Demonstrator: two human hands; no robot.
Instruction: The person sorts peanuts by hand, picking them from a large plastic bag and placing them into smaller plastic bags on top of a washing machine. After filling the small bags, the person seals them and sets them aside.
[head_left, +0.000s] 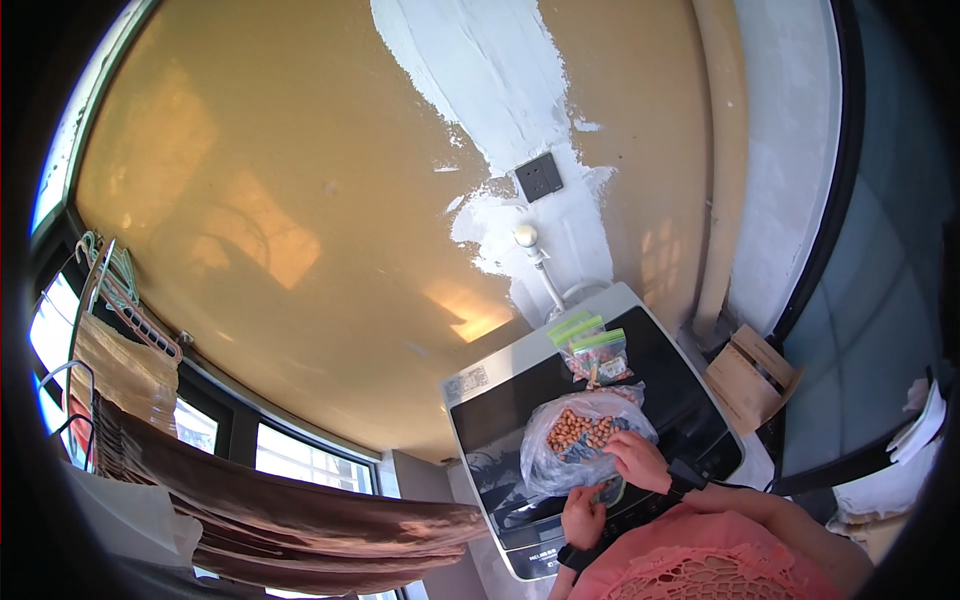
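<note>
A clear plastic bag (560, 455) full of small orange-brown round pieces (580, 430) lies on the lid of a top-loading washing machine (690, 385). My right hand (638, 460) lies on the bag's near edge beside the pieces, fingers curled on the plastic. My left hand (583, 515) is just below the bag and pinches a small clear pouch with a green edge (607, 492). Both wrists wear black bands. Two filled zip pouches with green tops (597, 355) lie beyond the bag on the lid.
The washing machine stands against an ochre wall with a white patched strip, a dark socket (539, 177) and a tap (527, 238). A wooden crate (750, 375) sits beside the machine. Brown cloth (300, 510) and hangers (115, 280) hang by the windows.
</note>
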